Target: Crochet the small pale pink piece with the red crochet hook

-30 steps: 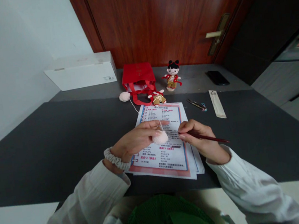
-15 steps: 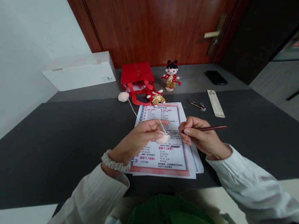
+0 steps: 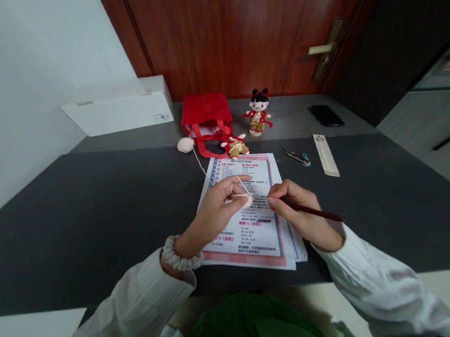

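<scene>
My left hand [image 3: 219,205] pinches a small pale pink crochet piece [image 3: 248,200] between thumb and fingers. Yarn loops over its raised index finger and around the other fingers. My right hand [image 3: 299,211] grips a dark red crochet hook [image 3: 320,212], its handle slanting down to the right and its tip close beside the piece. Both hands are above printed pattern sheets [image 3: 258,241] with red and black writing. A pale pink yarn ball [image 3: 185,145] lies beyond my left hand, with a strand trailing from it toward the sheets.
Behind the sheets stand a red gift bag [image 3: 205,111] and a black-haired crochet doll [image 3: 258,112]. A headless doll body [image 3: 236,147] lies before the bag. Small scissors [image 3: 295,155], a narrow beige packet [image 3: 326,156] and a phone [image 3: 326,116] are at right; a white box [image 3: 119,110] at back left.
My left hand has turned, carrying the crochet piece slightly up and right. The hook's handle end has swung downward, and my right hand has shifted slightly left.
</scene>
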### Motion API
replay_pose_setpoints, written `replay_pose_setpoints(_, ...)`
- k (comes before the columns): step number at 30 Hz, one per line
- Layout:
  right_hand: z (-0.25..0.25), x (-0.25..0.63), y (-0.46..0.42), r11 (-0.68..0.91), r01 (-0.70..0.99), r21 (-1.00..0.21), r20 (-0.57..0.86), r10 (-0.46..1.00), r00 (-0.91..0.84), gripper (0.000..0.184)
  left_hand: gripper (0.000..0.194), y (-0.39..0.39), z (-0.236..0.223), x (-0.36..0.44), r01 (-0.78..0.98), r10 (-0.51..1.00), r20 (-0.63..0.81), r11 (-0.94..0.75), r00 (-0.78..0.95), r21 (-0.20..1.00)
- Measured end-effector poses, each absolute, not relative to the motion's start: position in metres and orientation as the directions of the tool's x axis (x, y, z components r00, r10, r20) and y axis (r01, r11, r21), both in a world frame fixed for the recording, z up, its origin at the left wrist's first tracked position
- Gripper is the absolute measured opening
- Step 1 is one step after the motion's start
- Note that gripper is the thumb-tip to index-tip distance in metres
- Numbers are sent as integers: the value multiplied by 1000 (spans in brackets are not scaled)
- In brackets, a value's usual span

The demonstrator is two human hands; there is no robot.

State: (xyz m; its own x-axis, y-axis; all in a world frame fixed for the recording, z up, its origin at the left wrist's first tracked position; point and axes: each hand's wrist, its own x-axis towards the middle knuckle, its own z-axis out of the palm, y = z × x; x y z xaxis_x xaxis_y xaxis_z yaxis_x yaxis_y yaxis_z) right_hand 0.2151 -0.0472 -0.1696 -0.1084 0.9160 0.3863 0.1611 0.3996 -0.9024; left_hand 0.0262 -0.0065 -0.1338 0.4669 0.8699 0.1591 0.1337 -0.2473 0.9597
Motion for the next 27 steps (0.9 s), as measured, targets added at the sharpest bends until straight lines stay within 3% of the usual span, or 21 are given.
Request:
replay_pose_setpoints(5,-168,209,-49,490,322,-810,479,870,-119,11,12,-8,-137,30,214,900,201,-300,388,930)
replay_pose_setpoints(9,-167,201,-50,616,453,-644,589,778,-221,9,9,-15,-142,38,261,906,291,-375,308,889)
replay_pose_setpoints(12,-167,198,-46,684,507,-524,656,704,-273,9,18,-19,-143,43,195,896,292,-369,334,909)
replay_pose_setpoints(16,-172,204,-41,765,519,-382,706,604,-370,12,39,-19,-143,44,-27,920,15,-5,392,1000)
replay_pose_setpoints(19,-174,209,-42,803,532,-266,708,538,-457,13,45,-16,-144,42,-168,871,-162,266,464,949)
replay_pose_setpoints(21,-172,209,-44,798,569,-200,705,520,-482,15,41,-16,-144,42,-209,852,-194,329,487,921)
replay_pose_setpoints(23,-169,206,-47,774,610,-170,695,533,-483,16,36,-15,-144,42,-196,872,-169,285,460,938)
replay_pose_setpoints(27,-164,200,-48,755,626,-196,700,554,-450,15,38,-13,-138,40,-1,937,44,-47,347,999)
